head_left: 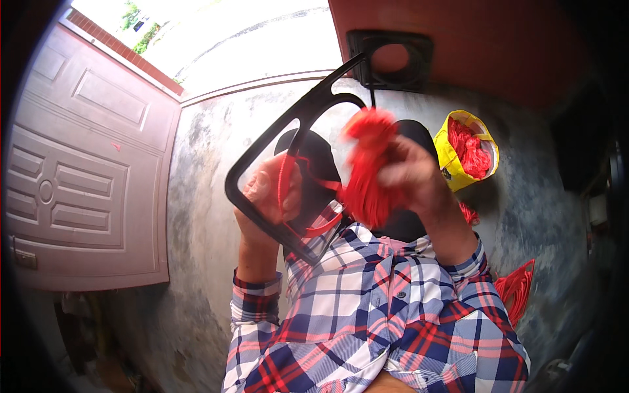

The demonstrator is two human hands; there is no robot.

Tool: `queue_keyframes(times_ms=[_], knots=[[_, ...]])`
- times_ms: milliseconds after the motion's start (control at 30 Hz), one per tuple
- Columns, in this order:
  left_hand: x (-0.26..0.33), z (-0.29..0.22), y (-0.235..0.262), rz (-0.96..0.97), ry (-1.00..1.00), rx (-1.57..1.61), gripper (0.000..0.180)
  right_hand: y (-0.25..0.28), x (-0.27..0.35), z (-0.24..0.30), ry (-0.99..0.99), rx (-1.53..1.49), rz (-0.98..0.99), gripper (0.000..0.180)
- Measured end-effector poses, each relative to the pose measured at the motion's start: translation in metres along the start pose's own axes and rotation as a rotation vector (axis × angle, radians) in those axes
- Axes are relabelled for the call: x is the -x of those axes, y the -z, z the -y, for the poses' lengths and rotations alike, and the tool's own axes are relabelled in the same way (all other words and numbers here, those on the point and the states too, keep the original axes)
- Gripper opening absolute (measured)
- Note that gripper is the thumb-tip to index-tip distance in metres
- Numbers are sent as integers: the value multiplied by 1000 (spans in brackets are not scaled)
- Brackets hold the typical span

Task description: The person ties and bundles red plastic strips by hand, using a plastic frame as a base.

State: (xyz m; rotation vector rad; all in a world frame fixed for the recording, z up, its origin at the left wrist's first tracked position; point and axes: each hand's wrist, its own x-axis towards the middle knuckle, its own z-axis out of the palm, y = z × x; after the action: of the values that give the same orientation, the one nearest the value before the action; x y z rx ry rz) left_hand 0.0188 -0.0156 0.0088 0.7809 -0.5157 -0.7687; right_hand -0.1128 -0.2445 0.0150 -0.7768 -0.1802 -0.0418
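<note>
In front of my lap, a black frame with rounded openings stands tilted. My left hand is closed on its lower left side, fingers curled inside the opening by a red strand. That strand loops around the frame's lower part and runs across to a thick bundle of red cord. My right hand grips the bundle from its right side, somewhat blurred by motion. Whether the red material is flat strip or round cord, I cannot tell.
A yellow bag holding more red bundles stands on the floor at the right. Below it, near my right elbow, lies a red coil. A square black piece with a round hole is at the back. A panelled door stands at the left.
</note>
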Motion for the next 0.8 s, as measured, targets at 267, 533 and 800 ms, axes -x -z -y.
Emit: queue_keyframes(times_ms=[267, 533, 800], knots=[[-9, 13, -66, -187, 58, -80, 52, -44, -37, -6, 233, 801, -170, 31], [-5, 22, -56, 196, 264, 614, 66, 27, -23, -49, -28, -106, 11, 55], [5, 26, -87, -269, 171, 266, 68, -6, -37, -21, 64, -196, -33, 46]])
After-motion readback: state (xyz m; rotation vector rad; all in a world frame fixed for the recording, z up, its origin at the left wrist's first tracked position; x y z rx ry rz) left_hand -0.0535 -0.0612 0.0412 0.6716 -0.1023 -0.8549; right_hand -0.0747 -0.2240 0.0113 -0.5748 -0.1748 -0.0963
